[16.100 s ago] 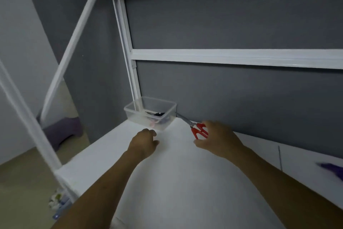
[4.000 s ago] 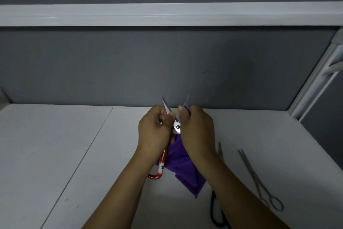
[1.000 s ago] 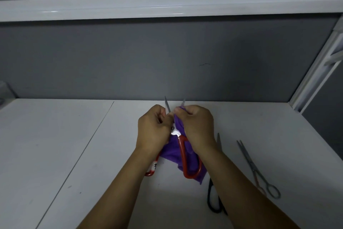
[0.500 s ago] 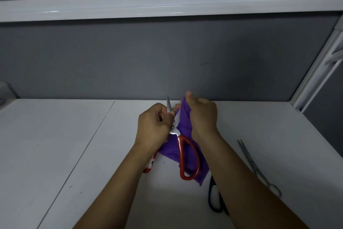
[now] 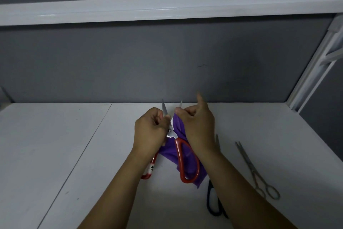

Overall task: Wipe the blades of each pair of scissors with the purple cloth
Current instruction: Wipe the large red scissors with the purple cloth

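Head view, left to right. Bare white table (image 5: 55, 145) at far left, with wide room there for an elbow. Left hand (image 5: 148, 132) curled round the red scissors (image 5: 178, 152) near the pivot, bracing the left blade. Blades spread, tips up toward the grey wall (image 5: 167, 61). Purple cloth (image 5: 168, 153) draped behind the handles, its top pinched over the right blade by the thumb and curled fingers of the right hand (image 5: 198, 128), forefinger sticking up free.

Probably best wiped from pivot to tip, never against the edge, with cloth between skin and steel and the pivot held firm.

Black scissors (image 5: 208, 202) just beside the right forearm, easily nudged by a wide stroke. Silver scissors (image 5: 249, 163) further right, apart. White frame post (image 5: 315, 65) close by the table's right edge, so little room on that side.
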